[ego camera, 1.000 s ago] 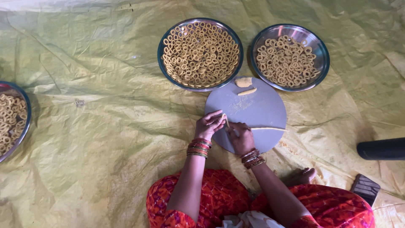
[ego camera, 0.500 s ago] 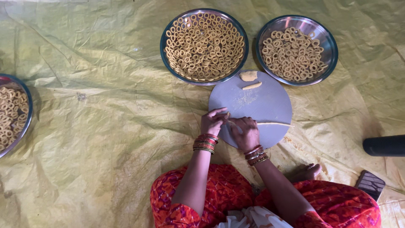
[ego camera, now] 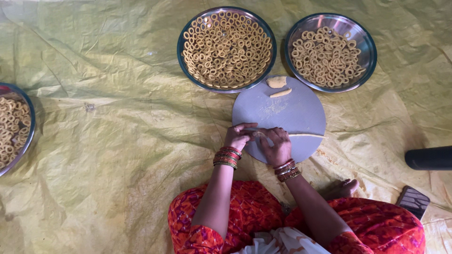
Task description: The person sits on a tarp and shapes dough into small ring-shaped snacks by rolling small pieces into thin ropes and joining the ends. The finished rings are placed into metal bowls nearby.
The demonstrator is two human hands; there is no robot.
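Note:
A round grey board lies on the yellow sheet in front of me. A thin rope of dough runs across its near edge. My left hand and my right hand meet over the rope's left end, fingers pinched on the dough. Both wrists carry red and gold bangles. A small lump of dough and a short dough stick rest at the board's far edge.
Two steel bowls of dough rings stand beyond the board, a large one and a smaller one. A third bowl sits at the far left. A black cylinder and a dark phone-like slab lie at right.
The view has shifted slightly. My hands have stayed together at the rope's left end, fingers working the dough; the rope still stretches to the right.

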